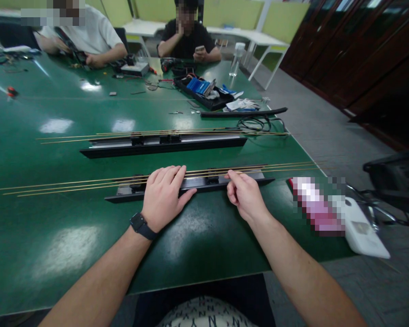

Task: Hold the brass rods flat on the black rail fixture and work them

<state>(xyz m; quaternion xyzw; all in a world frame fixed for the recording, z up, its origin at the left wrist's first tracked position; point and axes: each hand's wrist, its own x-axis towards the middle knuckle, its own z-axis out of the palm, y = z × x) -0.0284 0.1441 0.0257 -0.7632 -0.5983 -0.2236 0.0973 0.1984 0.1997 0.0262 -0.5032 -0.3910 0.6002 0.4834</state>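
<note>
A long black and silver metal rail [236, 181] lies across the table before me, with small black blocks on it. Several thin brass-coloured rods [71, 187] run lengthwise over this rail and stick out past both ends. My left hand [163, 193], wearing a black watch [142, 225], rests across the rail and rods; its fingers lie flat and its thumb is stretched along the front edge. Near the rail's right part, my right hand [246, 193] is closed, with thumb and forefinger pinched at a thin rod. Its other fingers are curled in.
Behind is a second rail [163, 147] with more rods on top. A black strip [243, 112], coiled cable [259, 123], tool tray [207, 97] and bottle [236, 60] stand farther back. A white object [364, 231] lies at the right edge. Two people sit across the green table [88, 254].
</note>
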